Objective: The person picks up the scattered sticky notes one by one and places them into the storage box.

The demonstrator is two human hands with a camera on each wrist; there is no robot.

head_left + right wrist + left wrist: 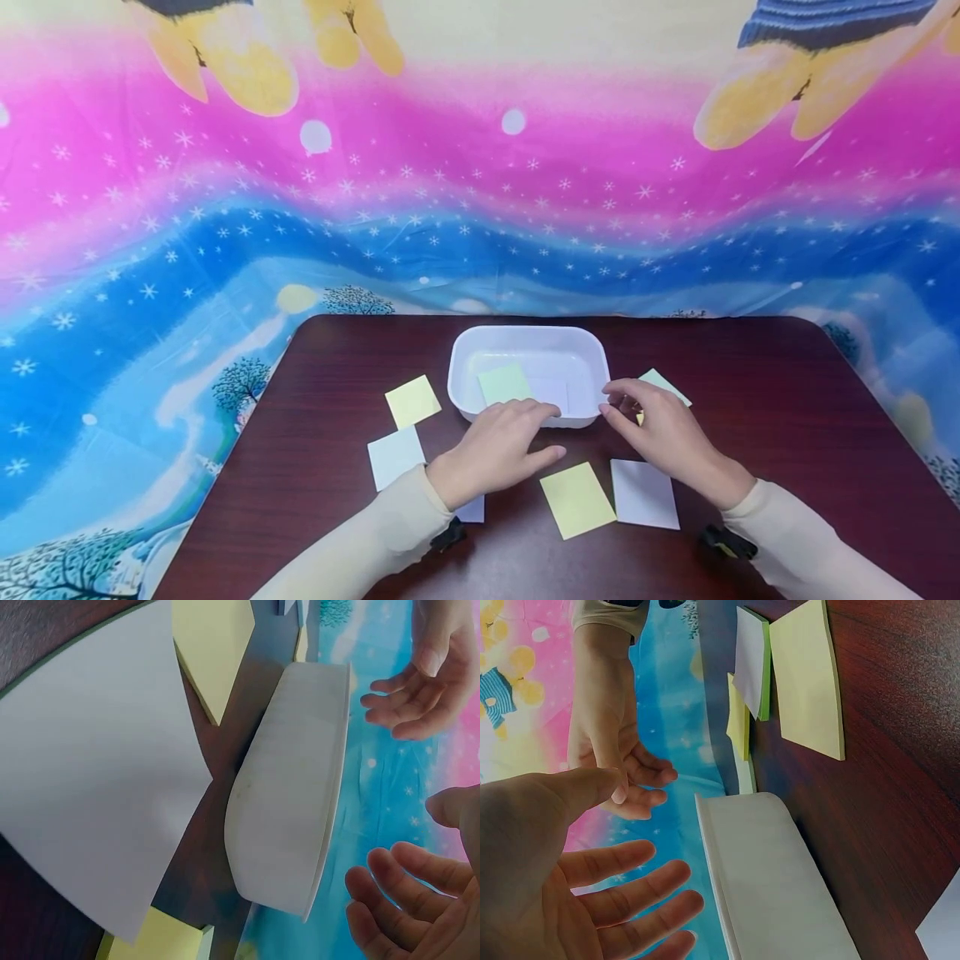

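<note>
A white plastic tub (532, 340) stands toward the back of the table. Inside it lie a pale green paper pad (504, 383) and a white one (551, 395). My left hand (491, 450) hovers at the tub's near left rim, its fingers relaxed and nothing in its grasp. By the right end of the tub is my right hand (667, 429), fingers loosely bent and also holding nothing. In the left wrist view both palms face each other above the tub's rim. A pale green pad (666, 385) shows partly behind the right hand.
Left of the tub lie a yellow pad (412, 402) and a whitish pad (396, 458). Nearer the front are another yellow pad (577, 500) and a white pad (645, 493). A further pad (471, 510) is mostly hidden under the left wrist. A patterned cloth (480, 192) hangs behind the table.
</note>
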